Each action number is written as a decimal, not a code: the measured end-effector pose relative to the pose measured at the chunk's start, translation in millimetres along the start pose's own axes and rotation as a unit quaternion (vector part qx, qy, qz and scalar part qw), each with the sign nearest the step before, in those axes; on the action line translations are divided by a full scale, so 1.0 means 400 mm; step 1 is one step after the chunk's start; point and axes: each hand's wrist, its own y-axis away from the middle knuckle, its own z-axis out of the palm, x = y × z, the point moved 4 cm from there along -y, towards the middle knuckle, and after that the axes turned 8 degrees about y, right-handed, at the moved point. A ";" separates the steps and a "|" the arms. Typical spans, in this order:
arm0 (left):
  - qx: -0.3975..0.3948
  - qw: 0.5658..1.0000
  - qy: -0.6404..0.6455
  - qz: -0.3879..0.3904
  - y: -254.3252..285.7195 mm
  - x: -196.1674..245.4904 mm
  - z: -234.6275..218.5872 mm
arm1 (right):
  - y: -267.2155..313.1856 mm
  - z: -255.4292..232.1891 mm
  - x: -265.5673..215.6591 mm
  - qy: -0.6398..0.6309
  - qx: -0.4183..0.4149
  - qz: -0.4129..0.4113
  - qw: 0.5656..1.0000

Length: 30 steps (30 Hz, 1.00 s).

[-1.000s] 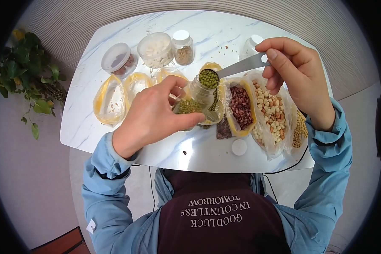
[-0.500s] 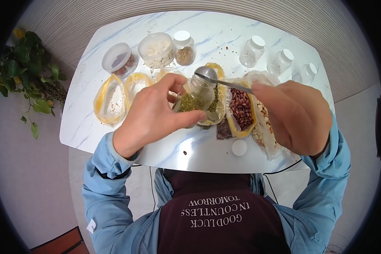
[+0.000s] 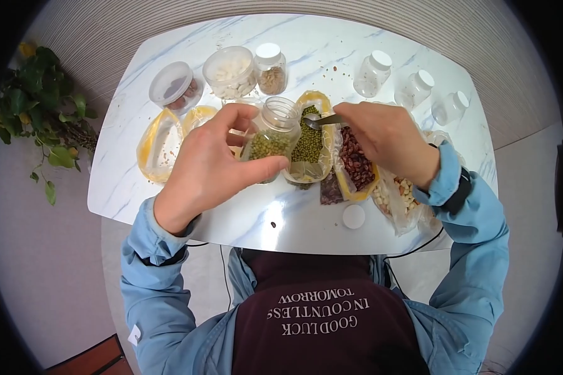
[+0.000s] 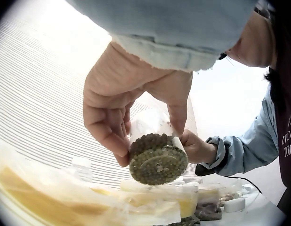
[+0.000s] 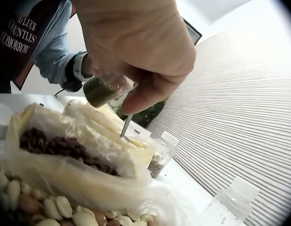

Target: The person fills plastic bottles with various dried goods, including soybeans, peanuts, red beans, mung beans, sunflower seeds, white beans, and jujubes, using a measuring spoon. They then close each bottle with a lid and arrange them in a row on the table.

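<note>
The left hand (image 3: 209, 159) grips a clear open-topped jar (image 3: 274, 134) partly filled with green beans, tilted a little above the table. From below, the left wrist view shows the beans (image 4: 157, 160) against the jar's base. Pinched in the right hand (image 3: 388, 134) is a metal spoon (image 3: 327, 120), its bowl at the green beans (image 3: 309, 140) in a yellow-edged bag just right of the jar. In the right wrist view the spoon's handle (image 5: 126, 125) runs down from the fingers, and its bowl is hidden.
Right of the green beans stand bags of dark red beans (image 3: 355, 164) and peanuts (image 3: 409, 199). A white lid (image 3: 353, 217) lies near the front edge. Along the back are two round tubs (image 3: 229, 72), a lidded jar (image 3: 271, 70) and several capped jars (image 3: 373, 75).
The right hand has moved the spoon from the jar's mouth to the bag of green beans. The left hand has shifted slightly left with the jar, whose mouth is now uncovered.
</note>
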 end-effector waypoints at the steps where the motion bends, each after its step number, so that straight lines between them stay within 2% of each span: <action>1: 0.000 1.000 0.001 0.000 0.001 0.000 0.000 | -0.001 0.013 -0.003 -0.001 -0.022 0.004 1.000; 5: -0.002 1.000 -0.012 0.000 0.001 0.001 -0.003 | 0.005 0.050 -0.013 -0.022 -0.046 0.012 0.999; 8: -0.002 1.000 -0.013 0.002 0.000 -0.003 -0.004 | 0.010 0.058 -0.015 -0.069 0.012 0.007 0.997; 10: -0.003 1.000 -0.009 -0.001 0.000 -0.006 -0.005 | 0.014 0.053 -0.009 -0.176 -0.041 0.096 0.979; 11: -0.003 1.000 -0.008 -0.001 0.000 -0.006 -0.005 | 0.018 0.053 -0.006 -0.228 -0.067 0.140 0.961; 12: -0.004 1.000 -0.009 -0.001 0.000 -0.006 -0.005 | 0.024 0.063 0.006 -0.300 -0.098 0.220 0.923; 14: -0.006 1.000 -0.011 -0.001 -0.001 -0.006 -0.004 | 0.043 0.088 0.023 -0.430 -0.157 0.369 0.809; 17: -0.007 1.000 -0.015 -0.001 0.000 -0.004 -0.003 | 0.056 0.099 0.043 -0.459 -0.181 0.462 0.737; 23: -0.010 1.000 -0.016 0.003 0.002 -0.006 -0.005 | 0.068 0.077 0.075 -0.465 -0.137 0.496 0.720; 30: -0.021 1.000 -0.021 -0.009 0.004 0.006 -0.001 | 0.081 0.023 0.118 -0.478 -0.071 0.484 0.730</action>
